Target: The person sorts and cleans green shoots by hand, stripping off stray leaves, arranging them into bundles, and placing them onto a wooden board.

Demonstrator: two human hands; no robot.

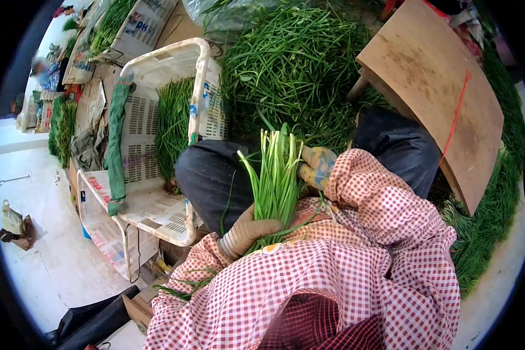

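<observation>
A bunch of garlic chives (277, 189) stands in front of my chest, pale cut ends up and slightly fanned. My left hand (248, 233), in a tan glove, is wrapped round its lower leafy part, with the thumb across the front. Higher up, my right hand (318, 166), in a patterned glove, is at the bunch's right side, near the pale ends. Its fingertips seem to press on the stalks; some of its fingers are hidden. A few loose blades lie on my left sleeve (192, 268).
Beyond my knees lies a big heap of loose chives (291, 70). A white plastic crate (201, 76) with upright chives is at left. At right are a tilted brown board (437, 87) with a red cord and more greens (484, 245). Another person (46, 73) is at far left.
</observation>
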